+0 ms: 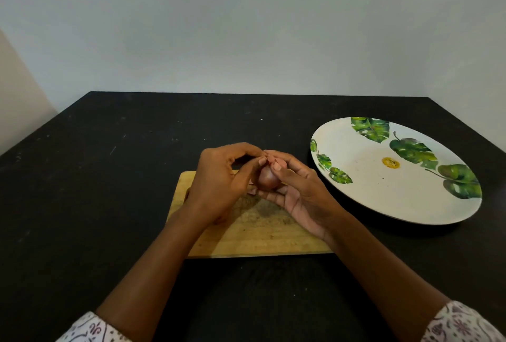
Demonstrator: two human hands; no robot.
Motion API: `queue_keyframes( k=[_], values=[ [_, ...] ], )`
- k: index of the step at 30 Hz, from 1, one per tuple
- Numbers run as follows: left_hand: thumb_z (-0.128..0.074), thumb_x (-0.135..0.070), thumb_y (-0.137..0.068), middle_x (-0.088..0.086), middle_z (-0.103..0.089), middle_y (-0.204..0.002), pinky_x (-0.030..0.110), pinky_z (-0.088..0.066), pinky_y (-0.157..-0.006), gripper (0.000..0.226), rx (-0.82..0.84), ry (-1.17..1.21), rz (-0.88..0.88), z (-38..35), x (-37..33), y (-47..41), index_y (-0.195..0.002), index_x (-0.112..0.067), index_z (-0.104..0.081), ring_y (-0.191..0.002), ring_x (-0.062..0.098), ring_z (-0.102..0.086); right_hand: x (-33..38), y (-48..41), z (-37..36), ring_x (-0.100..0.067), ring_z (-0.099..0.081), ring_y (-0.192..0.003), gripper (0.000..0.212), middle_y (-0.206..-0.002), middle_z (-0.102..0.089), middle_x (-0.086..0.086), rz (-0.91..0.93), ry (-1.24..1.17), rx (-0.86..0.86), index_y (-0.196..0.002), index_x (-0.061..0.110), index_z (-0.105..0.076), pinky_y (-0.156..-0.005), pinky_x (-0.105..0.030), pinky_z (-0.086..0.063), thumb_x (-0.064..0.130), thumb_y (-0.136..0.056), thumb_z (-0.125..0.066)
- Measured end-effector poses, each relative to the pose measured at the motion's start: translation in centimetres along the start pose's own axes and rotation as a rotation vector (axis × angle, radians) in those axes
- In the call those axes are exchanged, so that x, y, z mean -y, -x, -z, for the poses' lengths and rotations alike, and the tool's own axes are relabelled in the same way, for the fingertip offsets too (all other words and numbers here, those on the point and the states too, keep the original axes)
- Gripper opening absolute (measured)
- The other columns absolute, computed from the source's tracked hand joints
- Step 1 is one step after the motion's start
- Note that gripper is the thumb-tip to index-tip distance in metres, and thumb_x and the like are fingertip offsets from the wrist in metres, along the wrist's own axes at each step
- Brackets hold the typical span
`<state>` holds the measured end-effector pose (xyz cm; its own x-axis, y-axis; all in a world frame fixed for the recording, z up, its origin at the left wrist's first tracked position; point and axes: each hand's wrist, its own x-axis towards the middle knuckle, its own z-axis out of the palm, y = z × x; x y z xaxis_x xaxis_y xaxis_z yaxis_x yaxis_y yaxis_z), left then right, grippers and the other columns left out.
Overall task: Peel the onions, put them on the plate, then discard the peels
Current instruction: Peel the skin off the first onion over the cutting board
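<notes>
- Over the far end of a light brown wooden cutting board (260, 237), we see a small round red-purple onion (267, 179) held between two bare hands.
- The right hand (298, 196) cups the onion from below and from the right side. Its fingers curl under the onion and its thumb lies on top.
- The left hand (219, 177) comes in from the left side. Its fingers are bent. Its thumb and first finger pinch at the top of the onion, right next to the right thumb.
- So both hands grasp the onion. It does not lie on the board, because fingers of the right hand are under it.
- We see smooth, shiny skin on the side of the onion that faces us. The hands hide the rest, so we cannot tell how much skin is on it.
- The board lies flat on a black table (109, 177), with a long side toward us. The middle of the board looks scratched and rough.
- To the right of the board, and apart from it, sits a big round white plate with green leaf pictures (410, 204). It rests on the same table. A small yellow mark (391, 163) is near its middle.
- Both arms reach in from the bottom. In the bottom corners we see a white left sleeve with purple patterns (90, 328) and a right sleeve (460, 325) just like it.
- Behind the table stands a plain pale grey wall (246, 26).
</notes>
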<state>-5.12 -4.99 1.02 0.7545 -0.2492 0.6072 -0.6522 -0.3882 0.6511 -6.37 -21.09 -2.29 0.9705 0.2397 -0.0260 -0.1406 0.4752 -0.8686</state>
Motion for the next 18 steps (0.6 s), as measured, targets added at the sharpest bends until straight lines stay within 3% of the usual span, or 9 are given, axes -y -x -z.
queue_keyframes(
  k=[4, 8, 16, 18],
  values=[
    [-0.063, -0.004, -0.086, -0.001, -0.07, -0.082, 0.026, -0.056, -0.073, 0.01, -0.048, 0.145, 0.159, 0.04, 0.0, -0.25, -0.085, -0.012, -0.069, -0.08, 0.01, -0.067, -0.07, -0.12, 0.27, -0.042, -0.058, -0.117, 0.044, -0.134, -0.052, -0.027, -0.016, -0.046, 0.026, -0.127, 0.005, -0.055, -0.094, -0.05, -0.051, 0.014, -0.085, -0.063],
    [-0.061, -0.003, -0.086, 0.001, -0.067, -0.079, 0.016, -0.052, -0.064, 0.01, -0.094, 0.236, 0.241, 0.05, -0.25, -0.41, -0.082, -0.011, -0.064, -0.075, 0.009, -0.067, -0.07, -0.09, 0.19, -0.044, -0.056, -0.118, 0.042, -0.137, -0.047, -0.029, -0.017, -0.066, 0.039, -0.125, 0.003, -0.056, -0.092, -0.048, -0.053, 0.012, -0.084, -0.062],
    [-0.056, -0.004, -0.09, 0.013, -0.066, -0.085, 0.023, -0.055, -0.066, 0.009, -0.186, 0.445, 0.428, -0.1, -0.03, -0.6, -0.083, -0.007, -0.06, -0.075, 0.019, -0.069, 0.09, 0.08, 0.06, -0.043, -0.057, -0.115, 0.04, -0.137, -0.047, -0.026, -0.015, -0.078, 0.062, -0.121, 0.011, -0.063, -0.09, -0.046, -0.054, 0.009, -0.081, -0.061],
    [-0.053, -0.004, -0.092, 0.011, -0.065, -0.084, 0.021, -0.056, -0.065, 0.008, -0.216, 0.533, 0.486, -0.04, -0.08, -0.66, -0.085, -0.005, -0.057, -0.072, 0.015, -0.069, 0.15, 0.16, 0.02, -0.041, -0.058, -0.114, 0.041, -0.137, -0.046, -0.025, -0.011, -0.072, 0.071, -0.122, 0.011, -0.062, -0.088, -0.044, -0.055, 0.008, -0.081, -0.06]
  ],
)
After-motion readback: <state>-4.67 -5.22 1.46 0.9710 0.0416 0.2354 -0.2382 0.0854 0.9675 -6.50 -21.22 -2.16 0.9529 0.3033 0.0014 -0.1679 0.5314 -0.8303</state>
